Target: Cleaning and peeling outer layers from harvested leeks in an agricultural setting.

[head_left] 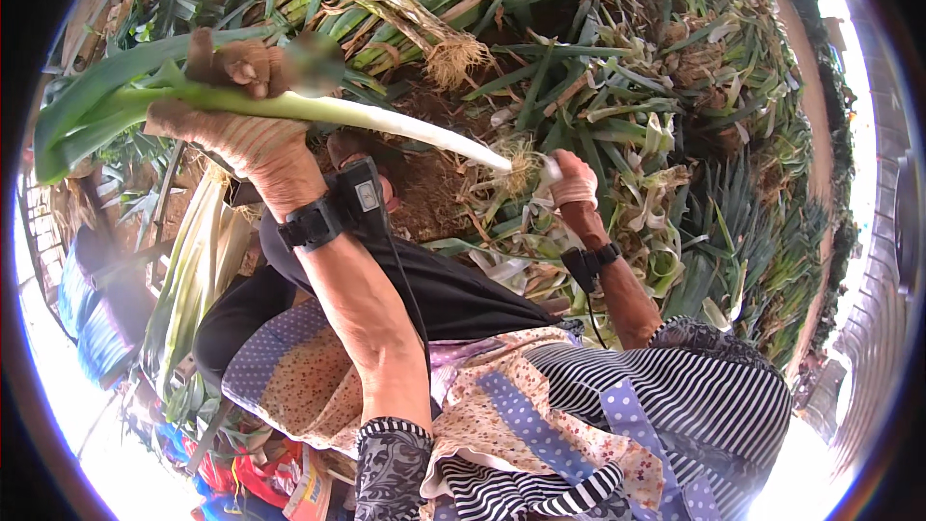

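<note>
Clasping 1 leek point(391, 122), left grip point(246, 143) points its roots point(522, 167) toward right grip point(575, 180).

Vegetable-handling area: piled leeks point(400, 8), brown dirt ground point(429, 201), loose pale leaves point(662, 265) strewn about.

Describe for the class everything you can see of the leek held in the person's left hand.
The leek is long and slim: broad green leaves, partly bent over, at the left, a pale green middle, then a smooth, white, clean-looking shank ending in straw-coloured, wispy roots at the right. It slants slightly downward across the picture. The gloved left hand grips its greener part; the right hand is close beside the roots, though contact is unclear.
</note>
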`<state>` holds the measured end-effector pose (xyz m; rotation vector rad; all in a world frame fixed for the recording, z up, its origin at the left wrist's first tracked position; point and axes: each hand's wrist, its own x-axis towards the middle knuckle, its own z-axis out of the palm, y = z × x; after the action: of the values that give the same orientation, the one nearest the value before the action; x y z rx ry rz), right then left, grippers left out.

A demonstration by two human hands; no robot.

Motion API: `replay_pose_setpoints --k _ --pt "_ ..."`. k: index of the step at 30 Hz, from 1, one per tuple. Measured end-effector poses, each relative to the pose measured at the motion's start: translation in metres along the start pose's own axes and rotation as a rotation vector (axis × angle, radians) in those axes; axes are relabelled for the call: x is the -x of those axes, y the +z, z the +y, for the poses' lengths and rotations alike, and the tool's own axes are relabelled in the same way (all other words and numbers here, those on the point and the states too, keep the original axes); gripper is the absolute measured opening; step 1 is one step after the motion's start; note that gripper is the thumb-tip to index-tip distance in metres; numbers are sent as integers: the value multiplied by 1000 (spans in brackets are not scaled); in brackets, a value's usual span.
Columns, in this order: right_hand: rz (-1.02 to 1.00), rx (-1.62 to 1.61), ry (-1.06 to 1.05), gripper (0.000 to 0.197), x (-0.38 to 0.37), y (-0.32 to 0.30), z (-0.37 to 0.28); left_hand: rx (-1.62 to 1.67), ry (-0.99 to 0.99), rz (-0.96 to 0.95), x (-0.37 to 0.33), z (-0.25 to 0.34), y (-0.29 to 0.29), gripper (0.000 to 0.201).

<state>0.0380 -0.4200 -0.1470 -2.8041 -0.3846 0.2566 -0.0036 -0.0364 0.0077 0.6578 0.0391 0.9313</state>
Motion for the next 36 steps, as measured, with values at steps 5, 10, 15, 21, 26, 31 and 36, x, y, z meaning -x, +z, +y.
replay_pose_setpoints --k 5,10,15,21,26,31,36 --pt "-192 192 196 26 9 -5 45 168 -79 -170 0 3 -1 74" --pt "-1 15 208 44 -12 -37 31 197 -89 -280 2 -5 9 72" --pt "119 -404 -504 53 -21 -101 -118 231 -156 -247 8 -11 19 63" --pt "-149 -307 -445 39 -30 -72 -218 17 -183 147 20 -36 25 72" --pt "-149 -107 -248 29 3 -8 -116 -142 -180 533 13 -23 23 66" --pt "-417 116 28 26 58 27 59 -104 -32 601 0 -19 18 69" --pt "-536 -190 457 39 110 -31 198 11 42 875 -11 4 11 70"
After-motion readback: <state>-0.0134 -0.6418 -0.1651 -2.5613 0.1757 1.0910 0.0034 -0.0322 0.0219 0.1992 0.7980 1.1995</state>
